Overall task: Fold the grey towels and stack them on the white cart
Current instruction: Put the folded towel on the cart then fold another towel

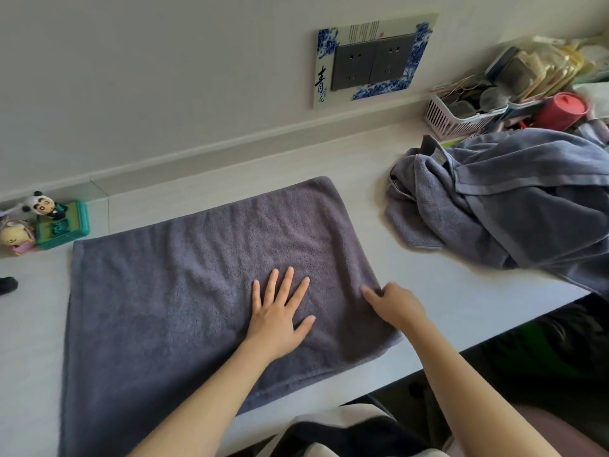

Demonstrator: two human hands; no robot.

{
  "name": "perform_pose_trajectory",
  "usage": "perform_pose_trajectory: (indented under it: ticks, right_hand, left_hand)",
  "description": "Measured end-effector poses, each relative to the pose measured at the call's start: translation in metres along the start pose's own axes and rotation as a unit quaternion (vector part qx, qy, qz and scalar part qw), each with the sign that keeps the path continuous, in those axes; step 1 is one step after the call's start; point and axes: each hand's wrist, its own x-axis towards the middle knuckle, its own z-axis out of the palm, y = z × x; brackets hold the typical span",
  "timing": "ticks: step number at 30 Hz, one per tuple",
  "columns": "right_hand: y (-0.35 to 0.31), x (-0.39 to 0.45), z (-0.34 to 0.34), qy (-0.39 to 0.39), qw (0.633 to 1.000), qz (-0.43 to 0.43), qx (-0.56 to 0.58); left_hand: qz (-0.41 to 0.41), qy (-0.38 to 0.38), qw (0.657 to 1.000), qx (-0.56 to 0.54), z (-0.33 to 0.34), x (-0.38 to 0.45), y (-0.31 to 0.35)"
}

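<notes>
A grey towel (197, 275) lies spread flat across the white table (428, 291), filling the centre and lower left of the frame; whether it is a single layer or already folded once cannot be told. The left hand (276, 319) rests flat on it with fingers straight and spread, holding nothing, just pressing the cloth down. The right hand (395, 303) sits at the towel's right edge with its fingers bent onto the fabric; it seems to be catching that edge, though a firm pinch cannot be made out. At the right of the frame a heap of grey towels (501, 206) lies crumpled on the table, unfolded. The white cart is not in view, and no folded stack shows anywhere. So the job looks to be at an early stage: this towel wants further folding, the heap is untouched, and all the stacking remains.
</notes>
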Motion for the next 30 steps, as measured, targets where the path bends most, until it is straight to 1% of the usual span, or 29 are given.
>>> perform_pose_trajectory:
  ticks: [1,2,3,4,5,7,8,9,10,12,13,15,17,18,19,20,21,22,24,25,26,28,30]
  right_hand:
    - [0.003,0.001,-0.003,-0.047,0.998,-0.007,-0.042]
    - [0.005,0.002,-0.006,-0.072,0.996,-0.015,-0.058]
    - [0.007,0.004,-0.010,-0.070,0.996,-0.025,-0.051]
    - [0.007,0.007,-0.013,-0.045,0.998,-0.034,-0.025]
    - [0.005,0.010,-0.015,-0.005,0.999,-0.040,0.010]
    - [-0.002,0.015,-0.018,0.077,0.991,-0.054,0.097]
    - [-0.006,0.018,-0.020,0.100,0.985,-0.054,0.132]
    - [-0.008,0.023,-0.021,0.109,0.981,-0.043,0.153]
    - [-0.007,0.027,-0.023,0.106,0.983,-0.034,0.145]
    - [-0.001,0.031,-0.028,0.084,0.992,-0.023,0.092]
    - [0.003,0.031,-0.031,0.085,0.993,-0.017,0.085]
    - [0.013,0.031,-0.030,0.111,0.985,-0.013,0.134]
    - [0.017,0.031,-0.025,0.147,0.972,0.001,0.183]
    - [0.015,0.030,-0.021,0.159,0.973,0.010,0.168]
    - [0.012,0.028,-0.016,0.177,0.976,0.013,0.123]
    - [0.008,0.027,-0.011,0.206,0.976,-0.002,0.071]
    - [0.004,0.024,-0.004,0.238,0.970,-0.039,0.036]
    - [0.000,0.022,0.002,0.260,0.961,-0.093,0.021]
    - [-0.001,0.018,0.019,0.259,0.943,-0.210,-0.027]
    - [0.003,0.019,0.027,0.245,0.936,-0.243,-0.068]
    - [0.008,0.020,0.032,0.230,0.934,-0.252,-0.101]
    - [0.011,0.022,0.037,0.214,0.941,-0.230,-0.125]
    - [0.001,0.021,0.035,0.203,0.951,-0.196,-0.125]
  left_hand:
    - [-0.003,-0.006,1.000,0.002,-0.001,0.001,0.001]
    - [-0.006,-0.009,1.000,0.003,-0.003,0.002,0.001]
    - [-0.011,-0.012,1.000,0.002,-0.003,0.003,0.002]
    - [-0.020,-0.014,1.000,0.000,-0.003,0.005,0.002]
    - [-0.034,-0.014,0.999,-0.005,-0.005,0.007,0.002]
    - [-0.068,-0.017,0.997,-0.030,-0.011,0.018,0.008]
    - [-0.085,-0.025,0.995,-0.050,-0.015,0.027,0.011]
    - [-0.098,-0.036,0.992,-0.073,-0.020,0.035,0.015]
    - [-0.105,-0.046,0.989,-0.091,-0.023,0.041,0.017]
    - [-0.107,-0.049,0.988,-0.095,-0.025,0.044,0.015]
    - [-0.104,-0.044,0.990,-0.082,-0.023,0.044,0.012]
    - [-0.098,-0.026,0.993,-0.057,-0.017,0.039,0.007]
    - [-0.101,-0.015,0.993,-0.055,-0.014,0.038,0.006]
    - [-0.099,-0.013,0.993,-0.056,-0.014,0.038,0.007]
    - [-0.095,-0.009,0.994,-0.058,-0.014,0.039,0.008]
    - [-0.091,0.005,0.994,-0.061,-0.015,0.039,0.009]
    - [-0.086,0.032,0.994,-0.068,-0.015,0.036,0.010]
    - [-0.075,0.062,0.993,-0.074,-0.013,0.035,0.011]
    - [-0.040,0.106,0.992,-0.054,-0.007,0.027,0.010]
    - [-0.025,0.109,0.993,-0.034,-0.002,0.023,0.008]
    - [-0.014,0.097,0.995,-0.013,0.003,0.017,0.007]
    - [-0.004,0.082,0.997,0.011,0.008,0.006,-0.001]
    - [-0.009,0.114,0.993,-0.014,0.007,-0.002,-0.008]
